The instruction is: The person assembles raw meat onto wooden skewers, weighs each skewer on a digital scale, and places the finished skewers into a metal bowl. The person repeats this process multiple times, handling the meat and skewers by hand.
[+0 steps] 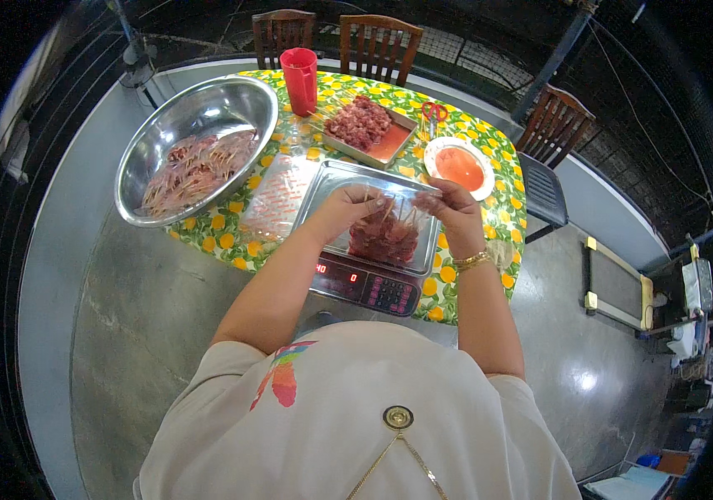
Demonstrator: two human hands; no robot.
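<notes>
A clear plastic bag of raw meat skewers [383, 240] is between my hands, above the steel tray [313, 198] of a digital scale [348, 282]. Whether the bag rests on the tray or hangs just over it, I cannot tell. The dark red meat fills the bag's lower part, and the pale stick ends point up toward its mouth. My left hand [345, 214] pinches the bag's top on the left side, fingers closed. At the right top corner my right hand [458, 215] is closed on the plastic too, a gold bracelet on its wrist.
Left stands a large steel basin [261, 96] with many bagged skewers [194, 171]. Flat printed plastic bags [277, 196] lie beside the scale. Behind are a red pitcher [300, 82], a tray of meat pieces [359, 123], red-handled scissors [434, 112] and a plate of reddish liquid [459, 167].
</notes>
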